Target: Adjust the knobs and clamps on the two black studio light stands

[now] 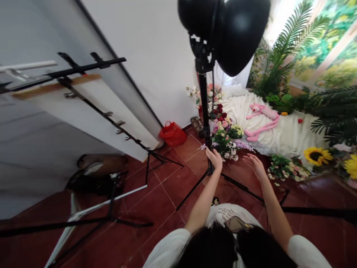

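Observation:
My left hand (pixel 215 160) is beside the lower part of a black light stand (pixel 204 100), its fingers stretched out and overlapping the pole in view. Whether they touch it I cannot tell. My right hand (pixel 256 166) hovers to the right of the stand, fingers apart, with nothing in it. A large black lamp head (pixel 242 33) tops the stand, and its legs (pixel 192 191) spread over the tiled floor. Artificial flowers (pixel 223 130) cluster just behind the pole.
Left, a clamped white backdrop board (pixel 83 111) leans on a black stand. A red bag (pixel 173 134) sits by the wall. Tripod legs (pixel 111 219) cross the floor at lower left. A pink plush toy (pixel 263 117) lies on white cloth (pixel 295 136), near sunflowers (pixel 317 156) and palm leaves (pixel 287 44).

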The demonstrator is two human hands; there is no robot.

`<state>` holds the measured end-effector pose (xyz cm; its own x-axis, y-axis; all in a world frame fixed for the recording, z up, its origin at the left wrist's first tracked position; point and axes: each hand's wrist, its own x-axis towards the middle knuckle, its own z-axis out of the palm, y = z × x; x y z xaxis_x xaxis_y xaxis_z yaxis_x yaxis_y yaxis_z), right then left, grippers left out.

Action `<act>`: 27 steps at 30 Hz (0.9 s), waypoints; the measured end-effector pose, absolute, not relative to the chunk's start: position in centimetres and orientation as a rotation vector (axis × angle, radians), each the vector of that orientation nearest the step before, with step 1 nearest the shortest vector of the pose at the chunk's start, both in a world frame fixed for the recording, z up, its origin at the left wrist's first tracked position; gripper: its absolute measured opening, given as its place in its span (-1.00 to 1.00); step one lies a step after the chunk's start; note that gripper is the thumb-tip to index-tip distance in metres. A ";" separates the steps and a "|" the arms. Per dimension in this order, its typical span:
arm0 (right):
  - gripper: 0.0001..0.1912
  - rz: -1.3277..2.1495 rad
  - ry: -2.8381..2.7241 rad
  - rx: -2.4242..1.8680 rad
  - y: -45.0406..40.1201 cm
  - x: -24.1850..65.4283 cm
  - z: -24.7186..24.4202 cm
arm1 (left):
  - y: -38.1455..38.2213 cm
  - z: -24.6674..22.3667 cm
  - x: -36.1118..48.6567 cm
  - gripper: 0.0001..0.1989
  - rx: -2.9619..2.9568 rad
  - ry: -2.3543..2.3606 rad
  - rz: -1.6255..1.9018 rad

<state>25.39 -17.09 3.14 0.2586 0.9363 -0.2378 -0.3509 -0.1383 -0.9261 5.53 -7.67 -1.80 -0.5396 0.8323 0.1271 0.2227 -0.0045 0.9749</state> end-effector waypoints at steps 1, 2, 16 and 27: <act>-0.58 1.211 -0.617 -1.223 -18.1 26.5 2.9 | -8.2 -2.4 6.4 -0.47 1.103 1.769 1.558; -0.58 1.165 -0.584 -1.224 -19.2 27.5 2.8 | -8.6 -2.9 7.4 -0.50 1.119 1.749 1.533; -0.61 0.556 -0.191 -1.293 -34.5 38.4 2.2 | -15.8 -0.4 27.0 -0.83 1.414 0.834 0.980; -0.46 0.046 0.077 -1.380 -42.7 43.0 1.2 | -24.2 4.5 39.3 -0.65 1.528 0.366 0.700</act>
